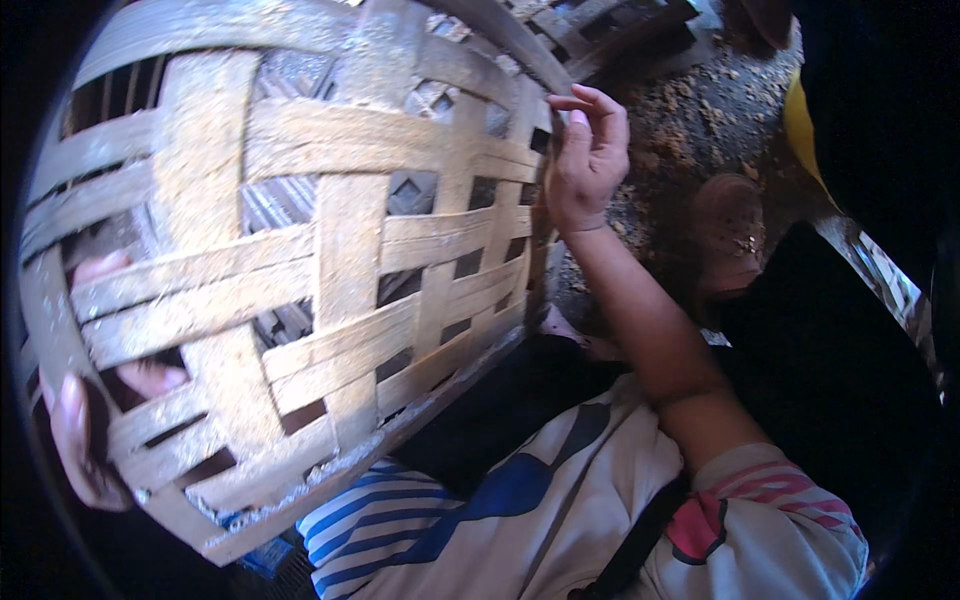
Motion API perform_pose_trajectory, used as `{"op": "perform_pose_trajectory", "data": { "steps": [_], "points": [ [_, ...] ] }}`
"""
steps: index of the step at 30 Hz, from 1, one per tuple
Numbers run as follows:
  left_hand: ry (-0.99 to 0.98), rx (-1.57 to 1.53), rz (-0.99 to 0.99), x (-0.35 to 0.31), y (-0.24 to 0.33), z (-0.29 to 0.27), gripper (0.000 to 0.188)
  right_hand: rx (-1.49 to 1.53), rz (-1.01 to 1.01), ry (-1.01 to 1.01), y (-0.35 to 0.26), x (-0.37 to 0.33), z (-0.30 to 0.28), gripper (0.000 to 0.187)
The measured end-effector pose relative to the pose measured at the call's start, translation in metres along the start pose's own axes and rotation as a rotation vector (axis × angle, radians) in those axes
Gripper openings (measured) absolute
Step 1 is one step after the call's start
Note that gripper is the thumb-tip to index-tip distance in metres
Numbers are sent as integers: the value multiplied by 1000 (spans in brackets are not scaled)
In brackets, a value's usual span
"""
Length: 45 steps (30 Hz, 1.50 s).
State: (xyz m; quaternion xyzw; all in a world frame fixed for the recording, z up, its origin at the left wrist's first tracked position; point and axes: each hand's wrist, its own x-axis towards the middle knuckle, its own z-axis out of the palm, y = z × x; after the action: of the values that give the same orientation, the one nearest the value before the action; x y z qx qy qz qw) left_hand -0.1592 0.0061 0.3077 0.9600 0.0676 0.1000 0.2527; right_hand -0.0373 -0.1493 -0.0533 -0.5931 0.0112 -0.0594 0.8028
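A woven bamboo panel (280, 140) in a wooden frame fills the left half, tilted up in front of me. Its slats are pale and dusted with crumbly residue. At the lower left edge my left hand (80, 440) grips the panel, thumb on the near side; fingers of it show through the gaps behind the slats. My right hand (590, 160) is at the panel's upper right edge, its fingers loosely bent and apart. The fingertips are up against the frame, and nothing shows in the palm.
Crumbly, yellowish debris covers the dark ground (700, 110) at the right. A brown perforated clog (728, 230) is there. Another slatted piece (620, 35) lies beyond the panel at the top. A yellow curved edge (800, 125) stands at the far right.
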Motion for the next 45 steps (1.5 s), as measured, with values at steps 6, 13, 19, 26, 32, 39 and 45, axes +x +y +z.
{"op": "perform_pose_trajectory", "data": {
  "steps": [6, 13, 19, 26, 32, 39, 45],
  "points": [
    [-30, -210, -109, 21, -3, 17, 35, -185, -423, -243, -54, 10, 9, 16],
    [-54, -471, -287, 27, 5, 8, 43, -78, -592, -489, -115, 11, 31, 26],
    [122, -427, -282, 4, -1, -4, 35, -95, -668, -769, -169, 2, 56, 64],
    [534, -385, 69, -6, -29, 44, 35, -274, -691, -998, -184, -32, 84, 68],
    [467, -652, -93, -5, -29, 20, 33, -149, -705, -985, -224, -40, 109, 78],
    [413, -754, 61, -7, -49, 29, 31, 68, -653, -1427, -243, -77, 117, 60],
    [224, -709, 162, -1, -88, 16, 33, 368, -601, -1400, -217, -84, 105, 45]
  ]
}}
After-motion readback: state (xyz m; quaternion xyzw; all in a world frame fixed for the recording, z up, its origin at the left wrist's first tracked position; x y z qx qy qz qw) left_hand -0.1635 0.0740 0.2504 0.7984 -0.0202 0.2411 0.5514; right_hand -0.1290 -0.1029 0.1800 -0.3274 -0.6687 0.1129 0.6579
